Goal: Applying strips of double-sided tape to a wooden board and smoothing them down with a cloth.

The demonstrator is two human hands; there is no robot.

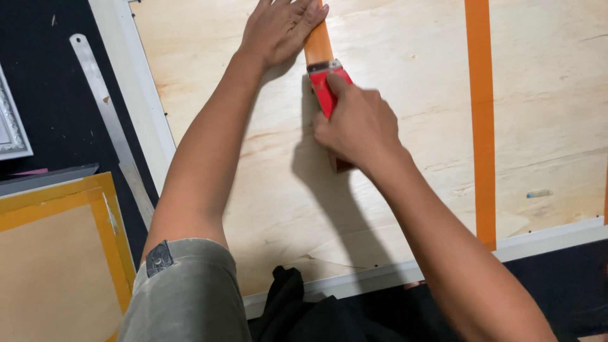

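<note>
Pinching a red tape dispenser point(324, 88), the right hand point(358, 126) trails orange tape point(316, 43) under the flat left hand point(280, 26).

2 tape strips point(481, 114), 1 ruler point(111, 120)

I see no package, sign or screen here. Only one small label point(159, 258): a dark grey rectangular patch, a bit tilted, sewn on my grey-green left sleeve point(190, 297) at about 7 o'clock.
</note>
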